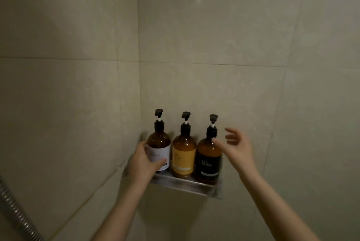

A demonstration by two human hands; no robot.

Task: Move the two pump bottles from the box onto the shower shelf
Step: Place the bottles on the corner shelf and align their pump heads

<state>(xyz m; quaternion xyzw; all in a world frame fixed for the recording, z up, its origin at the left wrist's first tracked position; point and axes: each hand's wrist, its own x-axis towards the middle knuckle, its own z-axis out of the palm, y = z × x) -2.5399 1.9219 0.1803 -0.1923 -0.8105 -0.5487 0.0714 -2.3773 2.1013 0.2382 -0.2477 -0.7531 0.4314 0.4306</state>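
Note:
Three amber pump bottles stand upright in a row on the metal shower shelf [187,185] in the tiled corner. The white-label bottle [158,143] is at the left, and my left hand [144,161] wraps around its lower part. A yellow-label bottle [184,155] stands in the middle. The black-label bottle [209,160] is at the right. My right hand [236,147] hovers just beside it with fingers spread, the thumb close to the bottle's shoulder, holding nothing. No box is in view.
Beige tiled walls [233,46] meet in a corner behind the shelf. A ribbed metal shower hose [15,209] runs along the lower left edge.

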